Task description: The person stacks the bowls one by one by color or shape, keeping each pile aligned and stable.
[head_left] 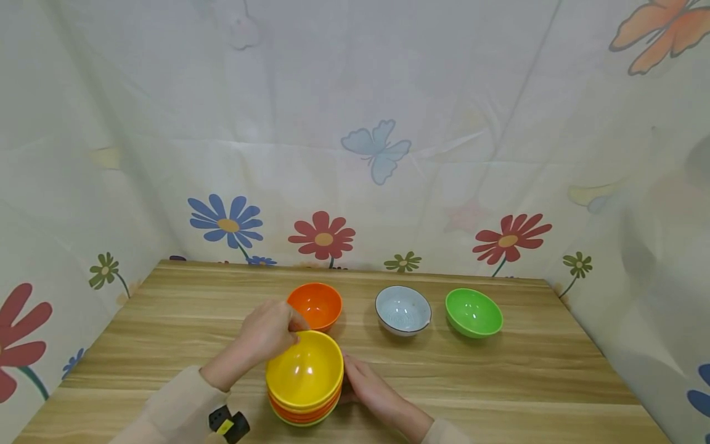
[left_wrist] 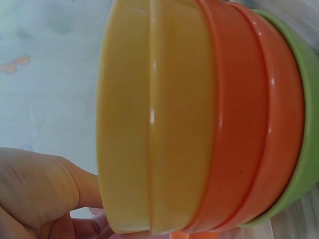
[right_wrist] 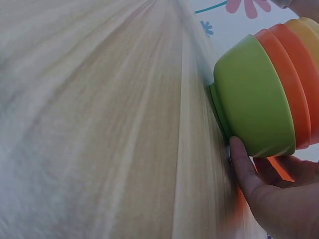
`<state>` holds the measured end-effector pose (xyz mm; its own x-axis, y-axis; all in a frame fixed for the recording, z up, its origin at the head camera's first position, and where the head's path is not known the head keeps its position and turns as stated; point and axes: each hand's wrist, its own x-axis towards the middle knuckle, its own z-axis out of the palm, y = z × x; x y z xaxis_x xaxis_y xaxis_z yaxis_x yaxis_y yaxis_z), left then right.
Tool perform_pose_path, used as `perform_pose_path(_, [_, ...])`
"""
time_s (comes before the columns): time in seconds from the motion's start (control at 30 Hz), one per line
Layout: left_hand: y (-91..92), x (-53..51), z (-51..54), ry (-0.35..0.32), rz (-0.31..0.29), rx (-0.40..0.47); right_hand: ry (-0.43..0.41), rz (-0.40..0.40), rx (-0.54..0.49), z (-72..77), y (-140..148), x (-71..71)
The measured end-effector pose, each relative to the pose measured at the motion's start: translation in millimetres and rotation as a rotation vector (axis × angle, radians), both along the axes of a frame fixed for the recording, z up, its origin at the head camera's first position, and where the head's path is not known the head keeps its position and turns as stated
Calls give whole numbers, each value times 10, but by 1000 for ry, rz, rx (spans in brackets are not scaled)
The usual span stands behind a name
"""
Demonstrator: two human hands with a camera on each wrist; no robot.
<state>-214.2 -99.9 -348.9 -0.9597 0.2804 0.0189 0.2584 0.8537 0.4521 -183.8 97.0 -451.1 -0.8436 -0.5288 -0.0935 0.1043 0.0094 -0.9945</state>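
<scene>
A stack of nested bowls stands near the table's front: yellow bowls (head_left: 305, 370) on top, orange ones (left_wrist: 241, 109) under them, a green bowl (right_wrist: 254, 94) at the bottom. My left hand (head_left: 272, 333) pinches the top yellow bowl's rim at its back left, the thumb at the rim in the left wrist view. Against the stack's right side rests my right hand (head_left: 374, 391), its fingers extended; in the right wrist view its fingers (right_wrist: 244, 164) touch the green bowl low down.
Behind the stack sits a single orange bowl (head_left: 316, 305). A grey-white bowl with a dark rim (head_left: 403, 309) and a green bowl (head_left: 474, 313) stand to its right. A flower-patterned cloth (head_left: 333, 154) hangs behind the wooden table (head_left: 499, 382).
</scene>
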Motion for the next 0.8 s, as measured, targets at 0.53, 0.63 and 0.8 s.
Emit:
perform_pose_path(0.53, [3,27,-9,2,2,-14,-6,-4,-3,-3,0,13])
perform_pose_path(0.63, [-7,24,7,-11,-19,-23,-12,-7,-2,-6,1,8])
perform_pose_path(0.8, [-31,9,49,-30,-60,-22,-11,-9,5,-1,2,5])
